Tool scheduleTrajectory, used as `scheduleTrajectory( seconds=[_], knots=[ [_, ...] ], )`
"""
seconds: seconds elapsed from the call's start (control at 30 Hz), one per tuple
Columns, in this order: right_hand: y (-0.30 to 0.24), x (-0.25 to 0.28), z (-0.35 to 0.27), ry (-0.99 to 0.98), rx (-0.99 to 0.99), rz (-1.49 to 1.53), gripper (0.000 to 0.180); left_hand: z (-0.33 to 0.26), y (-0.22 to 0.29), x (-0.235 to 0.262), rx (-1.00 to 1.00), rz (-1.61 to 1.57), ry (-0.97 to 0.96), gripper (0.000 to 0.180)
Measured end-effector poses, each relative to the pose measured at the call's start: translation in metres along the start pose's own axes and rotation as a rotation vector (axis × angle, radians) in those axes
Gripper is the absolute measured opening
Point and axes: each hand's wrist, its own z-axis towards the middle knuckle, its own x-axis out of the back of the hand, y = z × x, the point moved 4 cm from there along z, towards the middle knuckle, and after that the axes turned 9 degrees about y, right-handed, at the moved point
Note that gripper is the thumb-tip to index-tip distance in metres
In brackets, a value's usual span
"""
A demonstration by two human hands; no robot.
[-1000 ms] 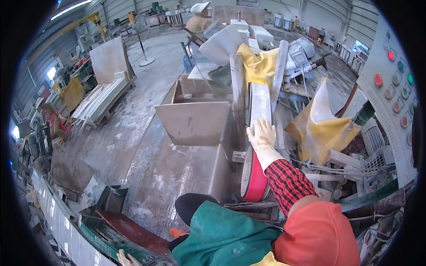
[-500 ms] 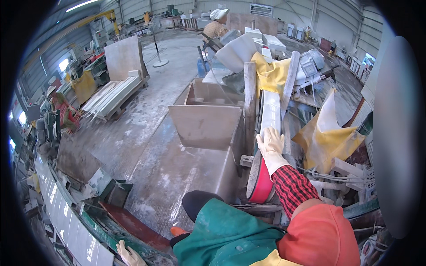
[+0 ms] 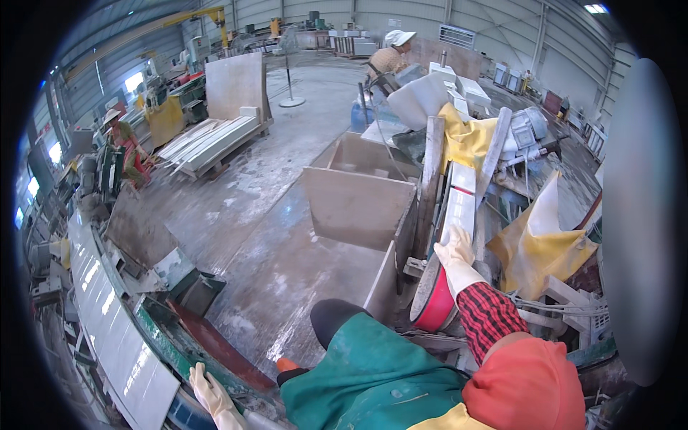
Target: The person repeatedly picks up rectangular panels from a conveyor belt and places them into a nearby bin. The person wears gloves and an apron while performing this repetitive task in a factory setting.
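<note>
My right hand, in a pale rubber glove, lies on the near end of a glossy white strip with its fingers stretched out. The strip rests on a narrow belt with a red side band, which curves down close to my body. Behind it, past a thin red gap, sits another white piece. At the lower left my left hand, gloved too, has its fingers extended with nothing in them. It is beside a long, shiny pale slab and a green machine edge; whether it touches them I cannot tell.
Upright boards form a box left of the belt. Yellow cloth hangs between two wooden posts, near a motor. More yellow-white sheeting stands at the right. One person is beyond the box, another far left.
The view has swung left, so the scene sits further right. A red gap now shows between two white pieces on the belt. More of my left hand and wrist is visible.
</note>
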Motion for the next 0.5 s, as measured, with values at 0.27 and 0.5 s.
scheduleTrajectory(
  seconds=[0.27,0.5],
  knots=[
    [0.016,-0.017,0.002,-0.223,-0.282,0.027,0.092,0.007,0.02,0.013,0.002,-0.023,0.019,0.029],
    [0.156,-0.063,0.106,-0.039,-0.418,0.735,0.065,0.02,0.054,-0.016,-0.052,-0.048,0.111,0.024]
  ],
)
